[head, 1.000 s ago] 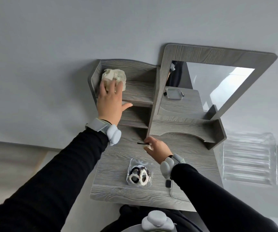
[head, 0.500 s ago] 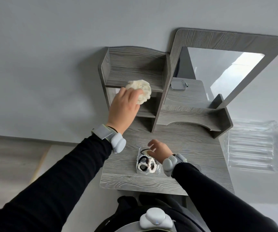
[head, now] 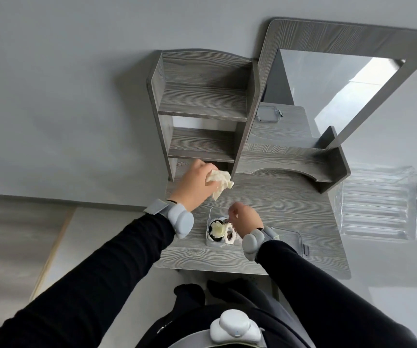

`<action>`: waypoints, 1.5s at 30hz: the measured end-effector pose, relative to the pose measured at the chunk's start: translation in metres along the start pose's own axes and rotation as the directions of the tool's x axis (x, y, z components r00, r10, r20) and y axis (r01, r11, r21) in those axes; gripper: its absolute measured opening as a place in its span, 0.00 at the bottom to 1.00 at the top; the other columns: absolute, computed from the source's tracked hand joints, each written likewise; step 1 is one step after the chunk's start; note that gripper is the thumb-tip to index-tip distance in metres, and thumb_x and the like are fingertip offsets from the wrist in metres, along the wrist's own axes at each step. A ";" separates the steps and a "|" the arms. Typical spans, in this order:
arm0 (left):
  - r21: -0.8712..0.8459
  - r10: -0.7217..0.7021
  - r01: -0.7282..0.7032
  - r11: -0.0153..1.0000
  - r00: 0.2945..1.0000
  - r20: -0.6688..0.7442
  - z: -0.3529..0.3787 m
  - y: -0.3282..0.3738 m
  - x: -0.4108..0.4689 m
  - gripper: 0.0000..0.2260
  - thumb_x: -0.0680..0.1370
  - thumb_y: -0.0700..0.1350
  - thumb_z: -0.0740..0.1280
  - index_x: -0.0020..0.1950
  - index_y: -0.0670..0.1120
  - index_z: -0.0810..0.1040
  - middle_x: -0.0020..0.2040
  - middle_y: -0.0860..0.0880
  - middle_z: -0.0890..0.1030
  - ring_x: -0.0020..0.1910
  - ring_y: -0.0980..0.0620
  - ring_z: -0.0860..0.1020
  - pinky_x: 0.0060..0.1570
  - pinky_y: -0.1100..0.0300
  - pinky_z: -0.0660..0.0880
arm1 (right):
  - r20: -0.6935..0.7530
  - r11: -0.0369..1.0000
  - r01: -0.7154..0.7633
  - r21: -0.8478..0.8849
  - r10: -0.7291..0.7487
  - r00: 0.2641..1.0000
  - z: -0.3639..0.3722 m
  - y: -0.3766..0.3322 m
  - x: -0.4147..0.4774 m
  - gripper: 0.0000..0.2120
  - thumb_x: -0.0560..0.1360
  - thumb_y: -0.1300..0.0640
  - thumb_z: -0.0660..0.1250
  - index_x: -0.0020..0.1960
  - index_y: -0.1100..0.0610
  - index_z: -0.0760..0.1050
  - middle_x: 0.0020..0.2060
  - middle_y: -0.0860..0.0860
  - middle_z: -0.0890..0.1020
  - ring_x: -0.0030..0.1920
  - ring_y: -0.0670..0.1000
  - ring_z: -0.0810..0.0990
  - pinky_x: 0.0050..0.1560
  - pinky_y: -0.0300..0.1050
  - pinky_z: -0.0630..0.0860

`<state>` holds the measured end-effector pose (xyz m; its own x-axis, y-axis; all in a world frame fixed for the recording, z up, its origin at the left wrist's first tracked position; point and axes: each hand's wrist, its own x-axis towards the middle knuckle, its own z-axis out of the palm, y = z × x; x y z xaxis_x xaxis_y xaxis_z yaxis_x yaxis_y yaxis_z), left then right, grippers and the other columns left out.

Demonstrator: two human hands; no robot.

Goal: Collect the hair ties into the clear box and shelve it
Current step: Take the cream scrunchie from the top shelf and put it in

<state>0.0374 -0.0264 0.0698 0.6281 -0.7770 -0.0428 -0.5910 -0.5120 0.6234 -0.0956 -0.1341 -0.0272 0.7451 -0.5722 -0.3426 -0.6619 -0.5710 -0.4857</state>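
The grey dressing table [head: 290, 194] carries an open shelf unit [head: 202, 101], both tiers bare. On the tabletop sits the clear box [head: 221, 228], already holding several dark and white hair ties, lid off. The right hand [head: 245, 217] hovers over it; whether its fingers pinch anything I cannot tell. The left hand [head: 195, 184] clutches a cream scrunchie [head: 220, 180], not yet dropped in. Shelving remains.
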 end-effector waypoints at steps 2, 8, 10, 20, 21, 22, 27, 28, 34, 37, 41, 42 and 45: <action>-0.083 -0.084 0.100 0.992 0.981 0.177 0.011 -0.001 -0.003 0.13 0.76 0.46 0.67 0.58 0.43 0.76 0.52 0.44 0.77 0.46 0.44 0.76 0.44 0.59 0.67 | -0.057 0.997 -0.015 0.076 0.019 0.998 -0.005 0.004 -0.004 0.10 0.78 0.58 0.58 0.56 0.59 0.75 0.50 0.56 0.84 0.47 0.58 0.82 0.45 0.47 0.76; -0.211 -0.251 0.320 0.924 0.921 0.299 0.047 -0.003 -0.011 0.19 0.76 0.45 0.66 0.64 0.43 0.65 0.53 0.43 0.75 0.48 0.37 0.81 0.53 0.43 0.79 | -0.041 0.926 -0.083 0.369 0.105 0.994 -0.012 0.020 -0.014 0.18 0.81 0.48 0.52 0.48 0.60 0.74 0.42 0.56 0.84 0.39 0.58 0.83 0.45 0.55 0.80; -0.230 -0.286 0.355 0.906 0.915 0.285 0.059 -0.003 -0.012 0.18 0.77 0.45 0.65 0.63 0.41 0.64 0.49 0.45 0.73 0.47 0.38 0.81 0.52 0.44 0.78 | -0.023 0.890 -0.097 0.446 0.119 0.993 -0.013 0.023 -0.019 0.19 0.81 0.46 0.54 0.48 0.60 0.74 0.42 0.55 0.84 0.38 0.55 0.84 0.43 0.51 0.78; -0.027 -0.257 0.274 0.961 0.927 0.273 0.084 -0.013 -0.016 0.11 0.77 0.49 0.67 0.52 0.42 0.75 0.51 0.44 0.78 0.48 0.44 0.77 0.49 0.53 0.73 | -0.003 0.917 -0.078 0.392 0.086 0.996 -0.012 0.033 -0.024 0.11 0.75 0.51 0.68 0.43 0.60 0.73 0.35 0.51 0.80 0.31 0.49 0.79 0.34 0.44 0.77; -0.002 -0.251 0.261 0.965 0.931 0.266 0.085 -0.013 -0.017 0.12 0.77 0.48 0.67 0.53 0.41 0.76 0.53 0.43 0.78 0.50 0.43 0.77 0.51 0.52 0.74 | -0.006 0.914 -0.082 0.397 0.092 0.996 -0.013 0.031 -0.025 0.10 0.75 0.52 0.69 0.43 0.59 0.73 0.35 0.51 0.80 0.29 0.48 0.79 0.33 0.42 0.76; 0.021 -0.243 0.247 0.969 0.935 0.259 0.086 -0.014 -0.017 0.12 0.77 0.48 0.67 0.53 0.40 0.76 0.55 0.42 0.77 0.51 0.42 0.77 0.53 0.51 0.74 | -0.003 0.908 -0.090 0.408 0.100 0.995 -0.012 0.030 -0.025 0.09 0.75 0.53 0.69 0.45 0.58 0.72 0.36 0.50 0.80 0.29 0.48 0.79 0.32 0.40 0.76; 0.108 -0.207 0.188 0.976 0.956 0.206 0.087 -0.011 -0.020 0.08 0.77 0.46 0.66 0.51 0.44 0.69 0.50 0.43 0.73 0.42 0.44 0.74 0.46 0.50 0.74 | -0.021 0.906 -0.093 0.412 0.112 0.993 -0.009 0.024 -0.025 0.07 0.76 0.56 0.67 0.49 0.56 0.69 0.35 0.49 0.78 0.36 0.58 0.83 0.39 0.53 0.82; 0.121 -0.186 0.165 0.979 0.964 0.188 0.089 -0.011 -0.021 0.07 0.77 0.44 0.66 0.47 0.46 0.68 0.47 0.44 0.72 0.39 0.45 0.73 0.44 0.50 0.75 | -0.024 0.913 -0.087 0.400 0.105 0.994 -0.008 0.023 -0.025 0.07 0.76 0.57 0.66 0.48 0.55 0.68 0.34 0.49 0.78 0.37 0.59 0.84 0.39 0.54 0.82; 0.171 -0.139 0.100 0.980 0.963 0.230 0.092 -0.012 -0.023 0.05 0.77 0.43 0.66 0.50 0.44 0.79 0.54 0.44 0.75 0.46 0.44 0.79 0.49 0.52 0.77 | -0.060 0.963 -0.049 0.265 0.067 0.996 -0.004 0.019 -0.021 0.03 0.78 0.57 0.63 0.49 0.55 0.70 0.46 0.57 0.78 0.34 0.58 0.82 0.39 0.51 0.81; 0.228 -0.101 0.042 0.973 0.962 0.255 0.093 -0.012 -0.025 0.10 0.78 0.46 0.65 0.55 0.45 0.81 0.55 0.45 0.75 0.50 0.45 0.79 0.50 0.53 0.74 | -0.062 0.967 -0.063 0.245 0.080 0.995 -0.001 0.018 -0.022 0.10 0.76 0.60 0.64 0.57 0.56 0.72 0.56 0.57 0.74 0.37 0.57 0.80 0.45 0.53 0.81; 0.473 -0.062 -0.071 0.878 0.964 0.260 0.097 -0.012 -0.030 0.12 0.79 0.50 0.62 0.57 0.48 0.81 0.58 0.48 0.78 0.59 0.45 0.73 0.56 0.51 0.71 | -0.074 0.975 -0.014 0.223 0.031 0.997 0.001 0.020 -0.026 0.22 0.75 0.63 0.63 0.67 0.51 0.69 0.62 0.55 0.72 0.45 0.56 0.81 0.50 0.53 0.80; 0.517 -0.056 -0.095 0.851 0.961 0.269 0.099 -0.013 -0.031 0.12 0.79 0.49 0.61 0.57 0.49 0.80 0.59 0.49 0.78 0.60 0.45 0.71 0.57 0.51 0.70 | -0.064 0.980 0.002 0.198 0.011 0.998 0.003 0.020 -0.027 0.21 0.75 0.63 0.63 0.67 0.51 0.71 0.63 0.54 0.72 0.48 0.56 0.81 0.51 0.52 0.79; 0.568 -0.087 -0.119 0.814 0.942 0.323 0.101 -0.014 -0.033 0.12 0.79 0.47 0.60 0.61 0.50 0.78 0.64 0.50 0.76 0.64 0.45 0.69 0.61 0.50 0.66 | -0.040 0.990 0.070 0.126 -0.065 0.997 0.007 0.021 -0.029 0.18 0.76 0.63 0.61 0.65 0.54 0.74 0.65 0.54 0.73 0.53 0.56 0.80 0.54 0.50 0.78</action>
<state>-0.0268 -0.0306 -0.0165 0.4799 -0.8059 -0.3468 -0.8438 -0.5322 0.0692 -0.1303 -0.1256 -0.0328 0.7825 -0.5573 -0.2777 -0.5928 -0.5305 -0.6060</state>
